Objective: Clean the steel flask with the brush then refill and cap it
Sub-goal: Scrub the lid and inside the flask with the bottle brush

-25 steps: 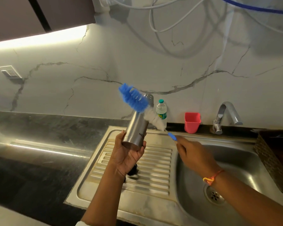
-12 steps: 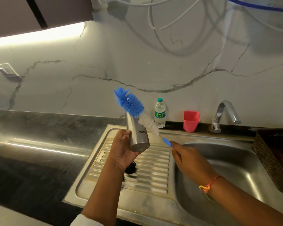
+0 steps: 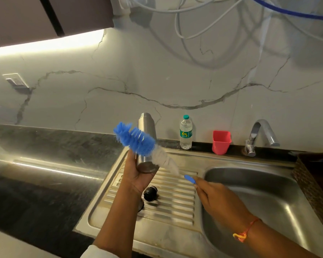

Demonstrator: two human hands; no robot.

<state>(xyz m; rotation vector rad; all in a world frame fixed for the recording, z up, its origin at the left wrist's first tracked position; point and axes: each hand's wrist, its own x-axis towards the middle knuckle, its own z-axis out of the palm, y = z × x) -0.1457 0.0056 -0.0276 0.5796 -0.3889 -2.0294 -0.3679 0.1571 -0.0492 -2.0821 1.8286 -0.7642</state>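
My left hand [image 3: 136,175] grips the steel flask [image 3: 147,135] round its lower body, close to the base, holding it above the drainboard [image 3: 172,209] with the open mouth pointing up and away. The brush [image 3: 138,141] lies slantwise across the flask's near side, outside it, blue bristles up to the left and white bristles running down right to the handle. The black cap [image 3: 150,193] sits on the drainboard ridges just below my left wrist. My right hand [image 3: 213,198] pinches the very end of the blue handle, over the edge of the sink basin [image 3: 280,190]. Farther right along the back stand a water bottle [image 3: 186,132], a pink cup [image 3: 221,142] and the tap [image 3: 259,135].

I judge the brush head has yet to enter the mouth. Holding the handle by its tip gives me poor aim, so the bristles could catch on the rim and bend the stem. My low grip on smooth steel might slip if I push hard. A knock could send the cap rolling into the basin.
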